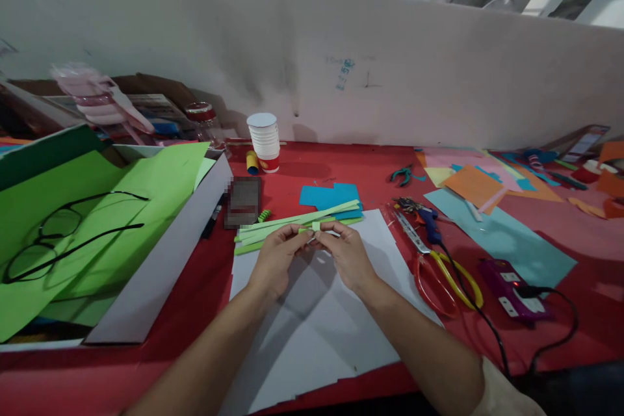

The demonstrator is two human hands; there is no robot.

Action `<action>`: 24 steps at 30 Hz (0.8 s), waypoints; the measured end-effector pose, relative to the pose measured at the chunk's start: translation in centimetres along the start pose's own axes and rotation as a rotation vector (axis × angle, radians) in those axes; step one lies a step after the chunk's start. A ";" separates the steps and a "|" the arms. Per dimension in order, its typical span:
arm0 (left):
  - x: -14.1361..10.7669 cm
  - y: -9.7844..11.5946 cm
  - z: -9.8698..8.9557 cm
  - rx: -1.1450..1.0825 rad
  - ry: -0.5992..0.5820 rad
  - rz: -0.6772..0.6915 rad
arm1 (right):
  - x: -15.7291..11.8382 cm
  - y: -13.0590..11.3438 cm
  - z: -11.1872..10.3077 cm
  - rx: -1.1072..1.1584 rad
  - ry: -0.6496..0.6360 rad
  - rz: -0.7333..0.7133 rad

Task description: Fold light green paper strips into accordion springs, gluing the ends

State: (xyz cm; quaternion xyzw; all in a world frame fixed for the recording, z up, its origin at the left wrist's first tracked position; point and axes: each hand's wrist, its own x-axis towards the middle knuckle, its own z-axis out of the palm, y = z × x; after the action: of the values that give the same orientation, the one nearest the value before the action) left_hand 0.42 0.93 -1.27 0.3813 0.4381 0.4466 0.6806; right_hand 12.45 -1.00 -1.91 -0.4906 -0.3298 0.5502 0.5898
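Observation:
My left hand (277, 260) and my right hand (347, 253) meet over a white paper sheet (312, 344), fingertips pinched together. Between them they grip a small folded piece of green paper strip (316, 227), whose lower part is hidden by the fingers. Just beyond the hands lie several long light green paper strips (258, 234), and behind those some blue paper pieces (331, 196). Left of the strips sits a small curled green paper piece (264, 215), close to a dark phone-like rectangle (242, 201).
Scissors (433, 253) with red and yellow handles, a blue glue gun (429, 224) and a purple power strip (511, 289) lie to the right. At left stands a box (160, 273) holding green paper and eyeglasses (58, 221). Stacked paper cups (263, 142) stand near the white partition (414, 78).

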 end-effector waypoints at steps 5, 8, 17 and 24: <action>0.0 0.3 -0.2 -0.003 0.018 -0.002 | 0.0 0.0 -0.1 0.019 -0.036 -0.012; 0.1 0.7 -0.4 -0.112 -0.035 -0.063 | 0.2 -0.1 -0.1 0.048 -0.018 -0.009; 0.4 0.4 -0.6 -0.140 -0.067 -0.107 | 0.2 -0.3 -0.2 0.104 0.008 0.045; 0.3 0.1 -0.5 -0.110 0.002 -0.090 | -0.1 -0.4 0.0 0.053 0.000 0.024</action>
State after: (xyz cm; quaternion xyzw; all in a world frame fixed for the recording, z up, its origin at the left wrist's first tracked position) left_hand -0.05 1.35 -1.40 0.3228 0.4302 0.4396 0.7194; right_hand 12.62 -1.02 -1.49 -0.4788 -0.3092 0.5655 0.5961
